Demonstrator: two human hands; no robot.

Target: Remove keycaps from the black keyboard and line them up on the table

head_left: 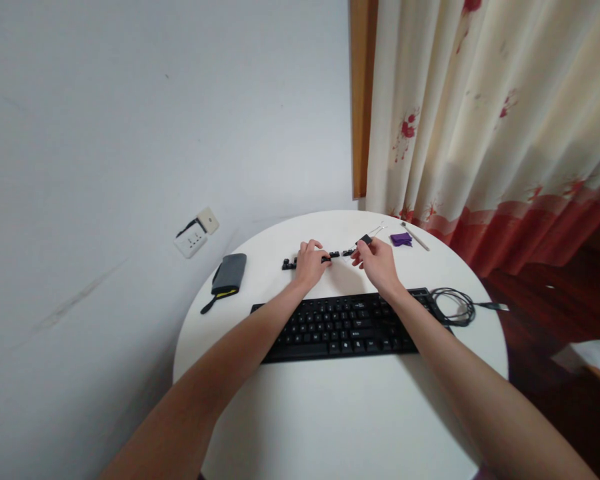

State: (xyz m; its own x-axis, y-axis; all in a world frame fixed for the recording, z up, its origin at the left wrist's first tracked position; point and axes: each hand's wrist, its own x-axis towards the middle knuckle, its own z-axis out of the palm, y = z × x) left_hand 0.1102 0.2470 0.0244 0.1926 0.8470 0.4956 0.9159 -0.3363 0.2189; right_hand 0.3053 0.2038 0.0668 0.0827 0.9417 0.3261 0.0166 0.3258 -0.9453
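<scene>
A row of loose black keycaps [289,265] lies on the white table behind the black keyboard [325,327]. My left hand [309,265] is down at this row, thumb and fingertips closed around a dark keycap [326,259] that they partly cover. My right hand [380,263] is held just right of the row. Its fingers grip what looks like a wire keycap puller, with a small black body [364,239] and thin wire loops [378,229] pointing away from me. More keycaps [348,253] lie between my hands. Both forearms cross the keyboard and cover parts of it.
The keyboard's coiled cable [455,307] lies at its right end. At the back right are a folded purple cloth [401,239] and a thin brush [415,237]. A grey pouch [229,274] sits at the left table edge, near the wall socket [191,241]. A curtain [480,133] hangs behind.
</scene>
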